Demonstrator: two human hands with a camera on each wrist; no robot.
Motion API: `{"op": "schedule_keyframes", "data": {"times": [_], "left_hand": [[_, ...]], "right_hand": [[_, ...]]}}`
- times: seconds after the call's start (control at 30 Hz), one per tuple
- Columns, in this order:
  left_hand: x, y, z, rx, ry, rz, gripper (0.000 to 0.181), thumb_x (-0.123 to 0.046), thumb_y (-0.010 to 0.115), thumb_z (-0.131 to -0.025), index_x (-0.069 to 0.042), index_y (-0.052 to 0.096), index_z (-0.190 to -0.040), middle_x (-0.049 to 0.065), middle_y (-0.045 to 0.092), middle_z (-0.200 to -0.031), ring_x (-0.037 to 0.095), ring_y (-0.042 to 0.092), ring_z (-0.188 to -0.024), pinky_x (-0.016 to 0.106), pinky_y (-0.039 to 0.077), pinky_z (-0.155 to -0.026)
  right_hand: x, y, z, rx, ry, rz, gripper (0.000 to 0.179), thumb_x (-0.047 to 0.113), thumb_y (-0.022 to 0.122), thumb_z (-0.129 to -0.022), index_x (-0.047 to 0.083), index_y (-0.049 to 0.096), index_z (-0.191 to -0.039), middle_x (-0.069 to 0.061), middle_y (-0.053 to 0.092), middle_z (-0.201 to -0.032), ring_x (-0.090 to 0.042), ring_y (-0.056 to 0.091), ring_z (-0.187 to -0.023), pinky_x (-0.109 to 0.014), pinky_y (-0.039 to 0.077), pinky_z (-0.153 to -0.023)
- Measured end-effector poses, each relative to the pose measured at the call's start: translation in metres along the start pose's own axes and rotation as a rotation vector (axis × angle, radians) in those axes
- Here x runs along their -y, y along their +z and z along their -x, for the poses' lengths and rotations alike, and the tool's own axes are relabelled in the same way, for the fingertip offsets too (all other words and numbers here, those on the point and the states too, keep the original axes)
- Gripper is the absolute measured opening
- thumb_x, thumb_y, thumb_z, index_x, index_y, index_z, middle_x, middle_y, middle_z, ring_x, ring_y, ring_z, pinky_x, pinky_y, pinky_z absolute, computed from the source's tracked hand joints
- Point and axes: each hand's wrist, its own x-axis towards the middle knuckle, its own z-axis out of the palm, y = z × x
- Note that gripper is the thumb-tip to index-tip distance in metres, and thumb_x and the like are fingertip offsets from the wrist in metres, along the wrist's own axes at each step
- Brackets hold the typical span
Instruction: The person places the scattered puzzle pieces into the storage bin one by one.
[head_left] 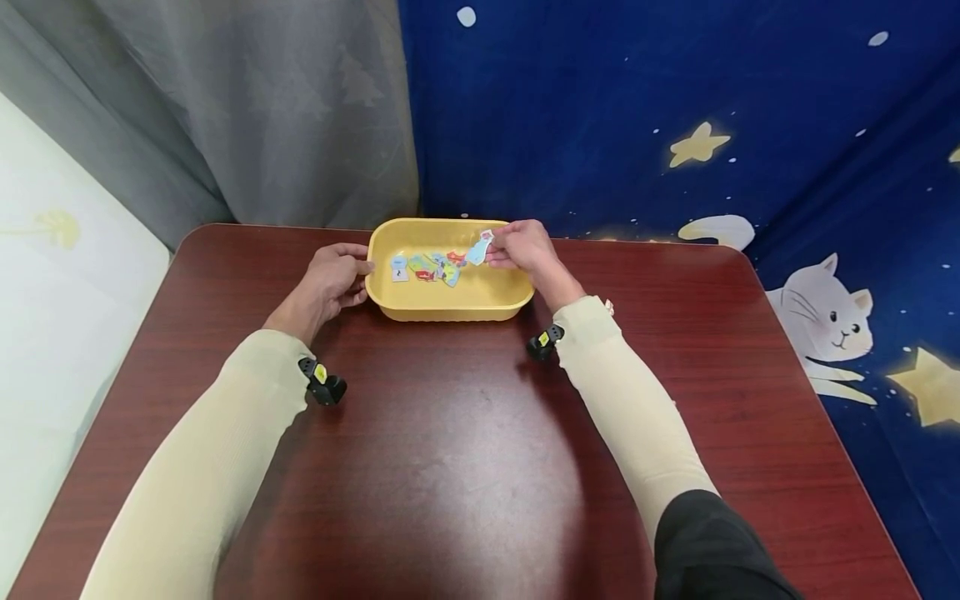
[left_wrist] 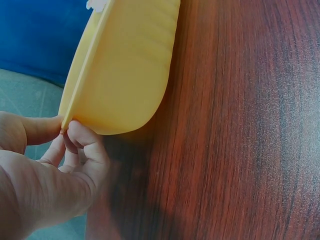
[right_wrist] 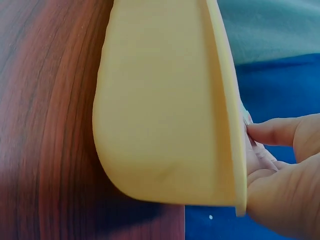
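A yellow oblong plastic basin sits at the far edge of the brown wooden table. My left hand pinches the basin's left rim between thumb and fingers, as the left wrist view shows closely. Over the basin's right end, my right hand pinches a light-blue paper cutout with a white edge. Several small colourful cutouts lie in the basin, overlapping near its middle. A white-and-blue one lies at their left. In the right wrist view the basin wall hides most of the cutout.
The dark red-brown tabletop stretches in front of the basin. A grey curtain and a blue curtain with stars and a cat hang right behind the table's far edge. A white surface stands at left.
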Motion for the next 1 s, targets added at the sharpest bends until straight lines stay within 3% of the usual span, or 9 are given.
{"op": "schedule_keyframes", "data": {"times": [0.1, 0.33, 0.57, 0.7, 1.0], "left_hand": [[0.0, -0.001, 0.0, 0.0, 0.003, 0.002, 0.04, -0.014, 0.053, -0.099, -0.013, 0.043, -0.137, 0.003, 0.054, -0.087, 0.009, 0.052, -0.058, 0.02, 0.05, -0.053], [0.001, -0.001, 0.002, 0.001, 0.007, 0.007, 0.039, -0.014, 0.053, -0.099, -0.013, 0.044, -0.137, 0.003, 0.055, -0.086, 0.009, 0.052, -0.057, 0.02, 0.05, -0.053], [0.002, 0.0, -0.001, -0.004, 0.005, 0.005, 0.038, -0.014, 0.054, -0.098, -0.014, 0.045, -0.136, 0.003, 0.055, -0.086, 0.01, 0.052, -0.058, 0.021, 0.051, -0.054], [0.002, -0.001, 0.0, -0.002, 0.003, 0.004, 0.038, -0.015, 0.054, -0.099, -0.014, 0.045, -0.136, 0.004, 0.054, -0.088, 0.01, 0.052, -0.059, 0.021, 0.051, -0.054], [0.002, -0.001, 0.0, 0.003, 0.011, 0.013, 0.04, -0.014, 0.054, -0.099, -0.012, 0.044, -0.137, 0.003, 0.055, -0.087, 0.009, 0.052, -0.058, 0.02, 0.051, -0.053]], "right_hand": [[0.001, 0.005, -0.002, 0.004, 0.018, 0.031, 0.025, 0.003, 0.056, -0.095, -0.002, 0.059, -0.12, -0.016, 0.067, -0.088, -0.02, 0.069, -0.07, -0.041, 0.055, -0.09], [0.002, 0.012, -0.008, 0.0, 0.042, 0.134, 0.023, 0.01, 0.053, -0.099, -0.001, 0.059, -0.119, -0.015, 0.067, -0.091, -0.021, 0.071, -0.075, -0.033, 0.059, -0.078], [0.002, 0.018, -0.011, -0.022, 0.044, 0.214, 0.02, 0.008, 0.054, -0.098, -0.003, 0.062, -0.113, -0.021, 0.07, -0.096, -0.026, 0.072, -0.082, -0.036, 0.058, -0.079], [0.001, 0.022, -0.014, -0.05, 0.066, 0.281, 0.021, 0.011, 0.051, -0.099, -0.005, 0.064, -0.106, -0.019, 0.07, -0.089, -0.027, 0.072, -0.082, -0.036, 0.058, -0.079], [-0.005, 0.029, -0.026, -0.117, 0.09, 0.408, 0.02, 0.007, 0.051, -0.097, -0.004, 0.065, -0.091, -0.014, 0.068, -0.072, -0.022, 0.071, -0.065, -0.033, 0.059, -0.071]]}}
